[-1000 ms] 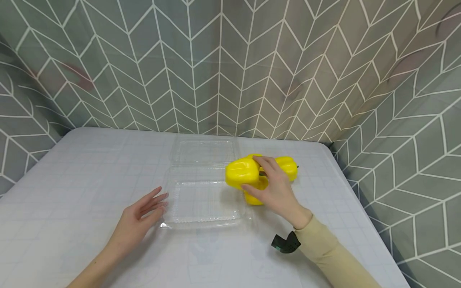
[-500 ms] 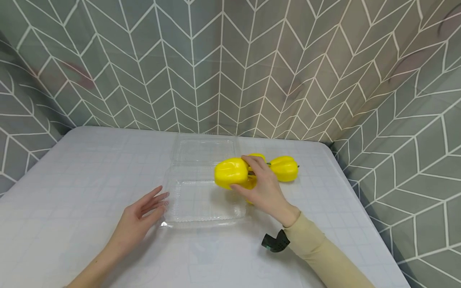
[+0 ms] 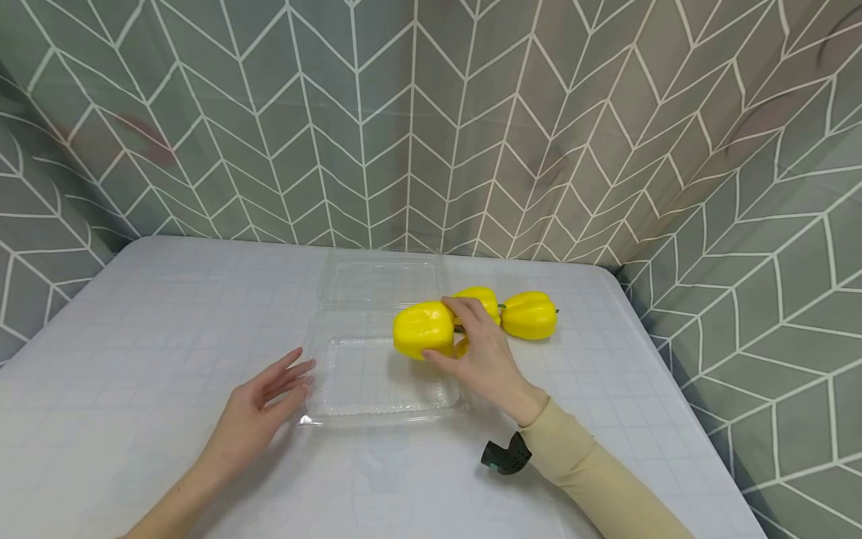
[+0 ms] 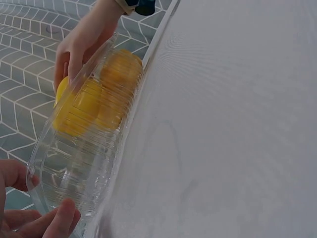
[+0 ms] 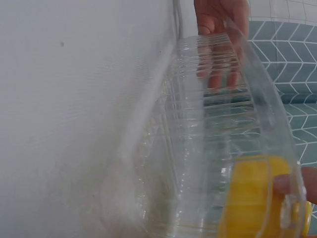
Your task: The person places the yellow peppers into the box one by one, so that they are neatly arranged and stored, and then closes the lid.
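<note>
The right hand [image 3: 483, 352] is gripping a yellow pepper [image 3: 423, 329], fingers curled over it, above the right side of the clear clamshell tray [image 3: 377, 378]; its long axis is lying left-right, stem end hidden; the left hand [image 3: 259, 408], fingers relaxed and apart, is touching the tray's near-left corner; loading seems underway, lowering looks next; two peppers [image 3: 528, 314] are waiting far right.

Bright, even light all around me.
Soft shadows under my hands on the table [image 3: 135, 337]; wrist views blurred, warped.
</note>
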{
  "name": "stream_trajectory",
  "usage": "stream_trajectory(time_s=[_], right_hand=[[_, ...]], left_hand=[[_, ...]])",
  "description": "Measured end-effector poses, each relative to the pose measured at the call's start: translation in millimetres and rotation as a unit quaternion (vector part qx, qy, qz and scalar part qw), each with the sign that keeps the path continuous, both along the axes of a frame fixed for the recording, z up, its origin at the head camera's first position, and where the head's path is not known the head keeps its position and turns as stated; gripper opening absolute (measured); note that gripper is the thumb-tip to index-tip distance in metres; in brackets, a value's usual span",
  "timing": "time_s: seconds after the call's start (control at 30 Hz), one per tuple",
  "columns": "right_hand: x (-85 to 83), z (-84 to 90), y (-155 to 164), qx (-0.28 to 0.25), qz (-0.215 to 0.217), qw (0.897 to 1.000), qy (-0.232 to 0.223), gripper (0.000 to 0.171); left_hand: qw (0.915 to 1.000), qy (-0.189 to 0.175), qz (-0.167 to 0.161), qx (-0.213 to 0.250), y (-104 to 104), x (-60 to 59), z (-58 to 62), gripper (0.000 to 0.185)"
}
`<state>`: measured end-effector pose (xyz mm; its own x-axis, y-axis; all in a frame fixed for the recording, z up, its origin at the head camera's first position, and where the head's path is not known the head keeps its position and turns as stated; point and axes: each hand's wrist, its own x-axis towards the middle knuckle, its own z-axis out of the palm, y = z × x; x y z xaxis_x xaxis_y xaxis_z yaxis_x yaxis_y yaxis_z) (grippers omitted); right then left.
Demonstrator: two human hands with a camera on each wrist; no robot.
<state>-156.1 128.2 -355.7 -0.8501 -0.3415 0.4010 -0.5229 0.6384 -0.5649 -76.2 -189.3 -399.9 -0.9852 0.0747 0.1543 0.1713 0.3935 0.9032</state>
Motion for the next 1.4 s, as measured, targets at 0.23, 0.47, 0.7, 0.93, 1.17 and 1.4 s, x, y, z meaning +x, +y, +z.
stream_trajectory(time_s=[0.23, 0.47, 0.7, 0.93, 1.17, 1.4], right_hand=[[0.4, -7.0, -5.2, 0.011, 0.003, 1.0, -0.012, 0.074], [1.6, -16.4, -10.7, 0.023, -0.001, 1.0, -0.017, 0.075], [2.3, -21.1, -13.1, 0.034, -0.002, 0.999, -0.015, 0.076], [4.0, -22.3, -13.6, 0.044, -0.004, 0.999, -0.009, 0.077], [3.8, -22.2, -13.9, 0.076, -0.002, 0.997, 0.005, 0.074], [4.1, -22.7, -13.8, 0.093, -0.004, 0.996, 0.011, 0.072]], left_hand=[[1.0, -0.003, 0.002, -0.006, 0.4, 1.7, 0.5, 0.056], [1.0, -0.004, 0.001, -0.003, 0.5, 2.2, 1.9, 0.056], [0.9999, -0.006, 0.001, -0.008, -0.4, 2.2, 1.1, 0.057], [0.9999, -0.01, 0.002, -0.009, -0.3, 1.7, 0.7, 0.057], [0.9999, -0.007, 0.001, -0.009, -0.3, 0.9, 0.6, 0.057], [0.9999, -0.002, 0.0, -0.011, 0.0, 0.7, 0.5, 0.056]])
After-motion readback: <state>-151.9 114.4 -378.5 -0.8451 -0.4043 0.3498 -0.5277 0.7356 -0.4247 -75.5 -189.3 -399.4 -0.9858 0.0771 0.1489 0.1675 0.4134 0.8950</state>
